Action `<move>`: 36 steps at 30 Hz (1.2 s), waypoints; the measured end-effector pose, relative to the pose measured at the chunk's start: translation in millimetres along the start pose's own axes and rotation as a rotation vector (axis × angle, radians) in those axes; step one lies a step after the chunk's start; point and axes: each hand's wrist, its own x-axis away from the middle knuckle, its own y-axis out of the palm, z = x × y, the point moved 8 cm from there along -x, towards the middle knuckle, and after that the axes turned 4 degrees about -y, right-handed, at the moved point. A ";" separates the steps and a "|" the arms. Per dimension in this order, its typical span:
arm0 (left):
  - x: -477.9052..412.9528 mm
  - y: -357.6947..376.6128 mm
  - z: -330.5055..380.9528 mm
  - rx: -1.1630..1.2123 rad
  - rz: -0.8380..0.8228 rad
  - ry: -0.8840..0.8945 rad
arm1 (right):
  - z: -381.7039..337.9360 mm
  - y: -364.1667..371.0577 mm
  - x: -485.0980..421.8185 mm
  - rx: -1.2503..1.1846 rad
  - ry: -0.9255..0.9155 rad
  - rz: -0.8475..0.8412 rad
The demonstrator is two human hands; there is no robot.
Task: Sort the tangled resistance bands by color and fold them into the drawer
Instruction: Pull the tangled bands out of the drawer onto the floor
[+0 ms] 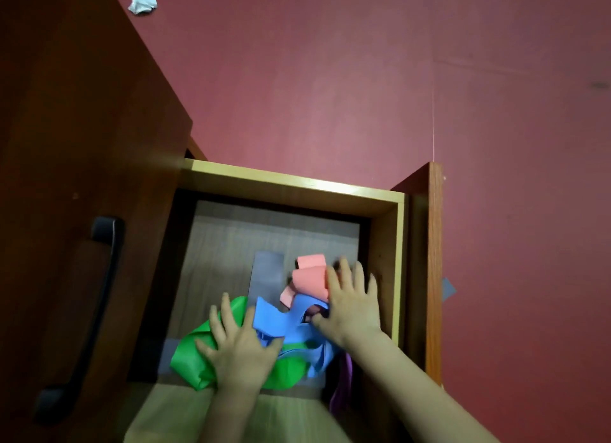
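An open wooden drawer (297,186) holds a heap of resistance bands near its front. My left hand (236,343) lies flat, fingers spread, pressing on the green band (188,356). A blue band (274,317) sits in the middle between both hands. My right hand (352,305) rests with spread fingers against the curled pink band (309,279) and the blue one. A purple band (344,379) hangs down at the drawer's front right, partly hidden under my right forearm. Neither hand visibly grips a band.
Grey tape strips (267,274) lie on the drawer floor. A brown cabinet front with a black handle (99,293) stands to the left. The floor is dark red, with a crumpled white paper (142,0) at the top left and a small blue scrap (448,288) on the right.
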 end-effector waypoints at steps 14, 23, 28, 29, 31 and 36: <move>4.7 26.4 -11.5 0.618 -0.213 -0.133 | 9.7 75.9 79.0 -1.052 0.630 -0.076; 42.2 50.3 -15.1 1.256 -0.514 -0.405 | -11.4 97.2 87.7 -1.564 0.692 -0.160; 38.2 49.7 -27.1 1.284 -0.254 -0.520 | 3.2 95.7 99.7 -1.550 0.795 -0.012; 40.7 47.9 -31.6 1.257 -0.201 -0.572 | 2.4 98.1 102.9 -1.524 0.829 0.008; 46.7 54.3 -33.0 1.314 -0.311 -0.657 | 1.5 104.9 109.7 -1.515 0.951 0.007; 47.8 61.3 -30.3 1.442 -0.479 -0.728 | 5.2 110.0 112.8 -1.617 1.095 -0.079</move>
